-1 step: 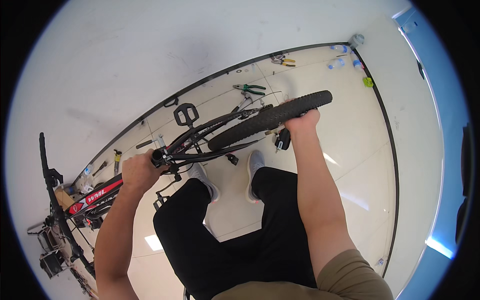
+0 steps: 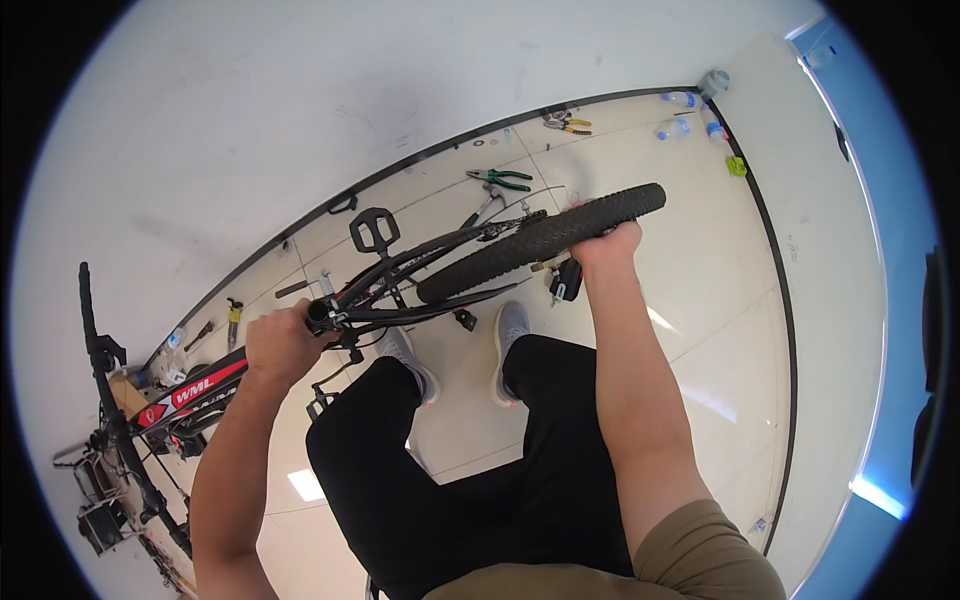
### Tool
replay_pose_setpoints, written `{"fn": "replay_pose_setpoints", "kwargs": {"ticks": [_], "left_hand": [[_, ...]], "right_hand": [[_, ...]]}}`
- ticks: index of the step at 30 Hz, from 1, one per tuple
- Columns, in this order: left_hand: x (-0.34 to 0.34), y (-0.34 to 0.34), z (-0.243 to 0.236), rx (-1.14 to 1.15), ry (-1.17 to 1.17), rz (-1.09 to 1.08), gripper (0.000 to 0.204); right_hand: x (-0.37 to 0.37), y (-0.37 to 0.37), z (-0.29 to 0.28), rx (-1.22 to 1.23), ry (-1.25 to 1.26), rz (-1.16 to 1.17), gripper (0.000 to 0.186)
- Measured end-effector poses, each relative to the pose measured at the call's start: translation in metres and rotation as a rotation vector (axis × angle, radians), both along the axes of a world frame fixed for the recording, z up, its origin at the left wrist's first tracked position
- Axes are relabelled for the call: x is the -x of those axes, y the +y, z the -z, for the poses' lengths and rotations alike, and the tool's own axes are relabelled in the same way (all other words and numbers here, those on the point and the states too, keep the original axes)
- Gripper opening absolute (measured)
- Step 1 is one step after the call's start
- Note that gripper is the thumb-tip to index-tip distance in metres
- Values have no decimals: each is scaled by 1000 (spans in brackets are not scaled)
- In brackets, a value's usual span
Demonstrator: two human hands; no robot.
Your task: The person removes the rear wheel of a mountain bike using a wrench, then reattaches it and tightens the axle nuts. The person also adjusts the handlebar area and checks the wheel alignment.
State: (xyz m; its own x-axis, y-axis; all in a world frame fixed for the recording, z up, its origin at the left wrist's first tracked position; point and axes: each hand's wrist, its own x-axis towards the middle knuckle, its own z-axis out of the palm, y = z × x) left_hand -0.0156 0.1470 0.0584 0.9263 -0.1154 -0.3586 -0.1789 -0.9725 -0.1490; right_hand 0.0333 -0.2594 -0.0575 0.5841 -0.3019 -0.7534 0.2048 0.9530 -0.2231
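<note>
A black and red bicycle frame (image 2: pixel 215 376) stretches from the left toward the middle. My left hand (image 2: pixel 283 345) is closed round it just beside the open top of the seat tube (image 2: pixel 318 314), where no saddle is fitted. The rear wheel's knobby black tyre (image 2: pixel 540 243) slants between the rear stays, its far end rising to the right. My right hand (image 2: pixel 610 245) grips the wheel near that end, most of its fingers hidden behind the tyre. A flat black pedal (image 2: pixel 374 232) sticks up on the wall side, and the handlebar (image 2: pixel 120 420) lies far left.
Along the wall lie green-handled pliers (image 2: pixel 500 179), a hammer (image 2: pixel 484 208), yellow-handled pliers (image 2: pixel 568 124) and a yellow-black tool (image 2: pixel 234 318). Plastic bottles (image 2: pixel 673 128) are in the far right corner near a lime-green object (image 2: pixel 736 166). A black-and-red item (image 2: pixel 566 281) rests below the tyre.
</note>
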Motion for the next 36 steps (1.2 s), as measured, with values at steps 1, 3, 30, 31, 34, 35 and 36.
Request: {"fn": "replay_pose_setpoints", "kwargs": {"ticks": [1, 3, 30, 31, 34, 35, 36], "left_hand": [[1, -1, 2, 8, -14, 14, 42], [3, 3, 10, 45, -11, 30, 41], [-2, 8, 28, 89, 39, 75, 42], [-3, 10, 28, 102, 35, 72, 41], [-2, 12, 27, 119, 69, 64, 40], [-2, 11, 25, 98, 71, 68, 40], [-4, 5, 21, 86, 70, 84, 39]], "right_hand": [[2, -2, 1, -6, -16, -11, 28], [4, 4, -4, 2, -24, -49, 28], [-17, 42, -22, 28, 33, 44, 28], [-19, 41, -21, 19, 29, 50, 28], [-19, 40, -21, 18, 46, 30, 29], [-17, 40, -23, 24, 52, 21, 29], [-15, 33, -15, 4, 30, 23, 29]]}}
